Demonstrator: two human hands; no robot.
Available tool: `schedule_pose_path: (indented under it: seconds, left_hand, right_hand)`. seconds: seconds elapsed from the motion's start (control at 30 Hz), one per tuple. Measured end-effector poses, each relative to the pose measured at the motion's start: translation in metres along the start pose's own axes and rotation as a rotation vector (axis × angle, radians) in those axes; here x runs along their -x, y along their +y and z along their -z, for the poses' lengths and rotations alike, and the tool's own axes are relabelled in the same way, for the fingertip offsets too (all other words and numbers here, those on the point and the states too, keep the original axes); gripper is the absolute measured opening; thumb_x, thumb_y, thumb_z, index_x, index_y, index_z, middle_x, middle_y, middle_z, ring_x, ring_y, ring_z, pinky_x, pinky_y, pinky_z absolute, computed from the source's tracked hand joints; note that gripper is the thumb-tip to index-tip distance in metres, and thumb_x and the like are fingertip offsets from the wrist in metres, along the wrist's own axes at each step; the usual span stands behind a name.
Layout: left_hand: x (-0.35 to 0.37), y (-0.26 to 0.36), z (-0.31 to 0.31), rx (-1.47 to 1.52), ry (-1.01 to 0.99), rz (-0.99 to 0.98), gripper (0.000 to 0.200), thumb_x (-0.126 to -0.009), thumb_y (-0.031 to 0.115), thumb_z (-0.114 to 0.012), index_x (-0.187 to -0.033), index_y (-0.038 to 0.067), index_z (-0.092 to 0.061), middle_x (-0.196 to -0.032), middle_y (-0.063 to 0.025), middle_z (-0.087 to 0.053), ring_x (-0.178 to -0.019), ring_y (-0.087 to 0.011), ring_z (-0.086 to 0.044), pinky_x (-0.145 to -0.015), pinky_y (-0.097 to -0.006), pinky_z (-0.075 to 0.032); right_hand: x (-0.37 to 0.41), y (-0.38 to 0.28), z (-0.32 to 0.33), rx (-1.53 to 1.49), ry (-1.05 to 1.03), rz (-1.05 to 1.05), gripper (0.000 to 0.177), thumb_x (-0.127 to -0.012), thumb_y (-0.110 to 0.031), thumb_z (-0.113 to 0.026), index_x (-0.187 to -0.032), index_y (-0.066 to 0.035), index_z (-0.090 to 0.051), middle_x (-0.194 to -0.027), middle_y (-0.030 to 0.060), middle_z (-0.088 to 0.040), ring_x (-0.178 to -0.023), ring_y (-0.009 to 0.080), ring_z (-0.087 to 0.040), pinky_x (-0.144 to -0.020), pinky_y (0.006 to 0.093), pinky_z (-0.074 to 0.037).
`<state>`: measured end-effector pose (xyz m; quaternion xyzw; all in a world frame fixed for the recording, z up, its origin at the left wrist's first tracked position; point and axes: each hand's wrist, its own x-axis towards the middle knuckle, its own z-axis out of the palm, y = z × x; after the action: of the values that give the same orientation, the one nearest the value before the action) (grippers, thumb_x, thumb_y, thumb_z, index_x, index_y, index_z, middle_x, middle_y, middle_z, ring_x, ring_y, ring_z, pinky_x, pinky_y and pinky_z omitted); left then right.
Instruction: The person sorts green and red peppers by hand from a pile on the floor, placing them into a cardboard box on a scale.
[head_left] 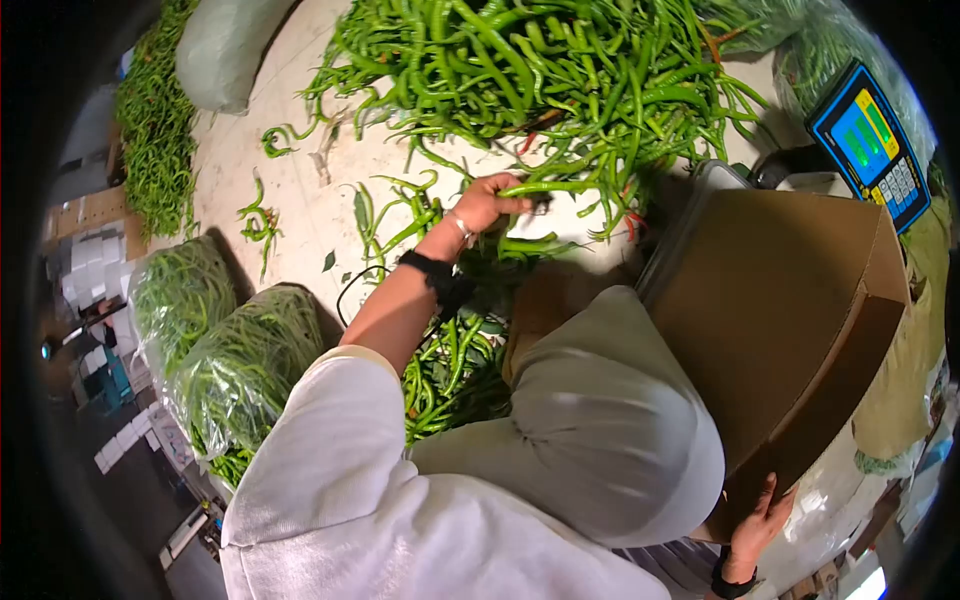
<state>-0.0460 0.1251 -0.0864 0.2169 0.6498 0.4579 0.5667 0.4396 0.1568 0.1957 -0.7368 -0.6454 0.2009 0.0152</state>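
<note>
My left hand [490, 205], with a bracelet and a black wristband, is closed on a green chili pepper [560, 187] that sticks out to the right from the fingers. Just beyond it spreads a big heap of long green chili peppers [540, 80], with a few red ones among them. At the lower right, my right hand [762, 522] grips the near edge of an open cardboard box [780, 310]. The box is tilted beside my knee, and part of that hand's grip is hidden. More green chili peppers [455, 375] lie beneath my left arm.
A scale with a lit display [868, 145] stands behind the box. Clear plastic bags of green peppers [250, 350] sit at the left, near a further pepper pile [155, 130]. A filled pale sack [225, 55] lies at the top left. Loose peppers [260, 222] dot the pale floor.
</note>
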Motion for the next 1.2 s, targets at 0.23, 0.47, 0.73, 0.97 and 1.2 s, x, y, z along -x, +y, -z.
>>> schedule_pose_path:
  seconds: [0.23,0.47,0.73,0.97,1.2]
  left_hand:
    - [0.111,0.1,-0.007,0.694,-0.168,-0.131,0.023,-0.082,0.013,-0.06,-0.102,0.004,-0.053,-0.08,-0.0062,-0.057,-0.055,-0.0067,-0.045,-0.041,-0.0161,-0.031]
    - [0.175,0.25,-0.081,0.698,-0.501,-0.375,0.016,-0.084,0.01,-0.057,-0.098,0.002,-0.054,-0.081,-0.0067,-0.058,-0.059,-0.0068,-0.048,-0.041,-0.016,-0.032]
    - [0.292,0.293,-0.209,0.314,-0.658,-0.442,0.025,-0.076,0.014,-0.067,-0.097,0.008,-0.056,-0.074,0.0048,-0.056,-0.054,-0.0002,-0.045,-0.042,-0.0143,-0.029]
    - [0.335,0.259,-0.253,0.211,-0.551,-0.586,0.016,-0.076,0.013,-0.067,-0.089,0.01,-0.058,-0.071,0.0059,-0.057,-0.053,0.0011,-0.043,-0.043,-0.0151,-0.026]
    - [0.342,0.253,-0.262,0.189,-0.553,-0.56,0.011,-0.077,0.014,-0.064,-0.085,0.008,-0.058,-0.067,0.0037,-0.057,-0.049,-0.0009,-0.044,-0.041,-0.0169,-0.028]
  right_hand:
    - [0.007,-0.024,0.011,-0.008,-0.079,0.083,0.05,-0.089,-0.029,-0.05,-0.124,0.005,-0.04,-0.12,0.0225,-0.049,-0.11,0.0324,-0.047,-0.095,0.0353,-0.034]
    - [0.062,-0.078,0.048,-0.269,0.441,0.484,0.052,-0.085,-0.025,-0.056,-0.126,0.002,-0.039,-0.123,0.0174,-0.047,-0.111,0.0294,-0.046,-0.095,0.0353,-0.034]
    - [0.135,-0.137,0.056,-1.2,-0.058,0.592,0.046,-0.078,-0.003,-0.061,-0.119,0.003,-0.042,-0.091,0.0085,-0.058,-0.079,0.0105,-0.057,-0.065,0.0208,-0.047]
    - [0.17,-0.085,0.057,-1.124,-0.025,0.507,0.024,-0.086,-0.014,-0.052,-0.105,0.001,-0.054,-0.063,-0.0022,-0.049,-0.052,0.0031,-0.042,-0.047,0.0172,-0.033]
    - [0.196,-0.055,0.051,-1.04,0.023,0.534,0.024,-0.086,-0.013,-0.051,-0.103,0.003,-0.057,-0.058,-0.0018,-0.047,-0.051,0.0041,-0.039,-0.046,0.0195,-0.032]
